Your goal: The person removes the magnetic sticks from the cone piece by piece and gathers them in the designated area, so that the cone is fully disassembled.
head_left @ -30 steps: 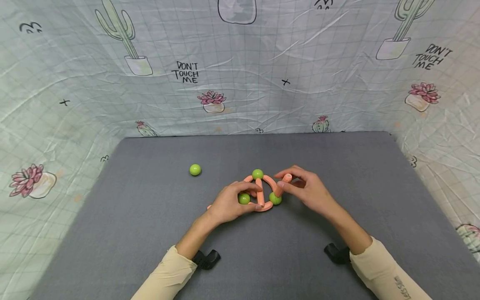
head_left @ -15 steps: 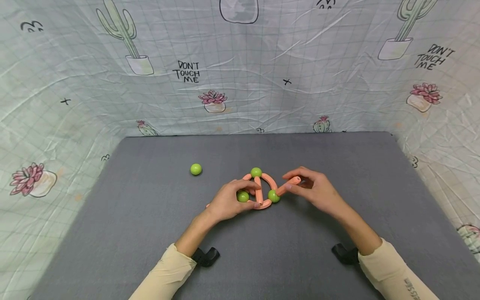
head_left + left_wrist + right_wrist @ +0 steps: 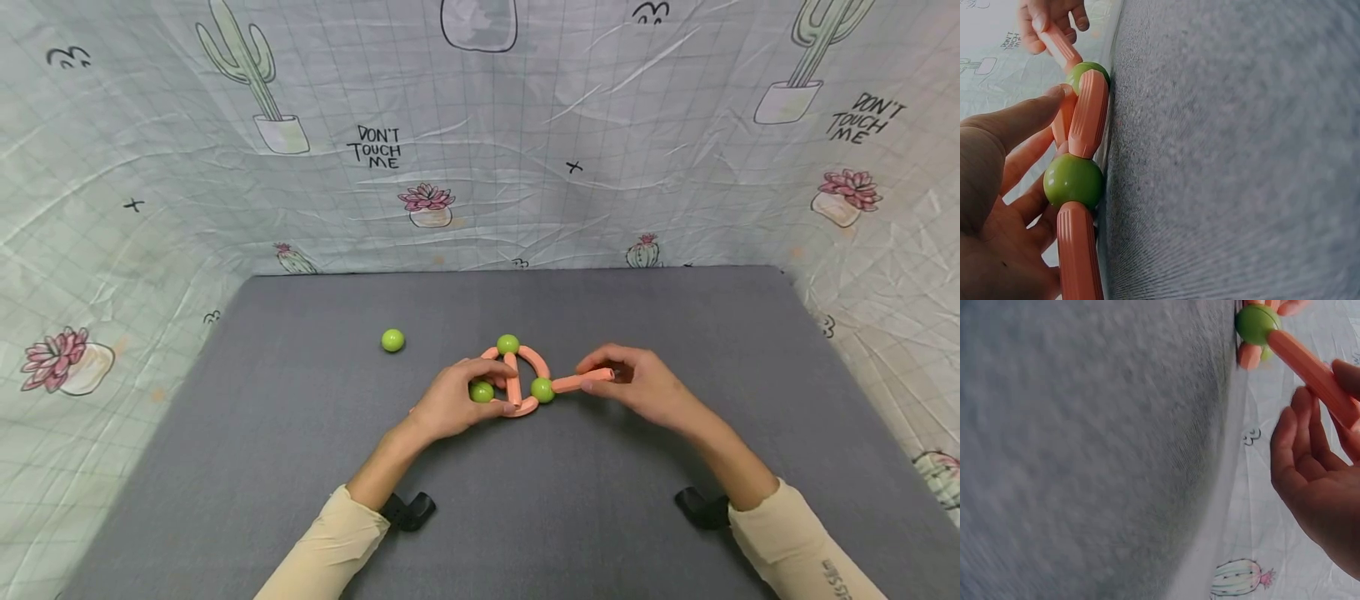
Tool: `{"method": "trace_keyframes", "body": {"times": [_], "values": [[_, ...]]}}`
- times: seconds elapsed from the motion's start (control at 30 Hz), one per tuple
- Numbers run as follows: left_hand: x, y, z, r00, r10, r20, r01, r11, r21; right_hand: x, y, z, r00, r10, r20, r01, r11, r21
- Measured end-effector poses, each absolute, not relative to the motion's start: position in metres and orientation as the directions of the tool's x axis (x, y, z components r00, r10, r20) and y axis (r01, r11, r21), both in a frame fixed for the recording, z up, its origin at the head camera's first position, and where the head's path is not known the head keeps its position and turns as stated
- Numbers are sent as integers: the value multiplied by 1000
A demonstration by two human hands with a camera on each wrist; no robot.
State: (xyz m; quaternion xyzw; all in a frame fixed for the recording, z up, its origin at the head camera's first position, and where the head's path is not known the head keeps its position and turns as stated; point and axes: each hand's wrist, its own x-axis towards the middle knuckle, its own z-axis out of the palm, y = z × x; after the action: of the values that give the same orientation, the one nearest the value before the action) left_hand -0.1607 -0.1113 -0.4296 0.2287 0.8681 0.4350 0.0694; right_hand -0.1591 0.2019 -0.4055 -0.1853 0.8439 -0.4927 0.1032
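On the table, orange rods and green balls are joined into a ring. My left hand (image 3: 442, 404) pinches an upward-tilted orange rod (image 3: 513, 382) between thumb and fingers. Beside its palm is one green ball (image 3: 482, 392), joined in the left wrist view to a curved orange rod (image 3: 1089, 115). My right hand (image 3: 645, 383) pinches the outer end of a straight orange rod (image 3: 572, 383). That rod's inner end meets the right green ball (image 3: 542, 389) and slopes up from it, as the right wrist view shows. A third green ball (image 3: 507, 344) tops the ring.
One loose green ball (image 3: 392, 340) lies on the grey table (image 3: 315, 400), left of and behind the ring. Patterned cloth (image 3: 495, 217) rises behind the table and at both sides. Black wrist devices (image 3: 411, 512) sit on both forearms.
The right hand has swung its rod from steeply raised down to the right, pivoting at the green ball. Ring and left hand shift slightly left; the left hand keeps its pinch.
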Motion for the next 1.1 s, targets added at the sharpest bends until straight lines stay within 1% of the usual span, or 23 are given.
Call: {"method": "trace_keyframes", "body": {"times": [0.3, 0.67, 0.87, 1.1], "values": [[-161, -115, -429, -890, 453, 58, 311, 509, 803, -160, 207, -406, -896, -435, -94, -155, 503, -850], [-161, -118, -433, -891, 452, 50, 314, 532, 786, -162, 206, -411, -870, -475, -130, -159, 520, -839], [-161, -116, -433, -892, 450, 47, 312, 536, 785, -162, 208, -412, -868, -473, -151, -155, 547, -822], [-161, -115, -431, -884, 464, 55, 324, 525, 787, -160, 209, -412, -845, -510, -159, -157, 522, -839]]}}
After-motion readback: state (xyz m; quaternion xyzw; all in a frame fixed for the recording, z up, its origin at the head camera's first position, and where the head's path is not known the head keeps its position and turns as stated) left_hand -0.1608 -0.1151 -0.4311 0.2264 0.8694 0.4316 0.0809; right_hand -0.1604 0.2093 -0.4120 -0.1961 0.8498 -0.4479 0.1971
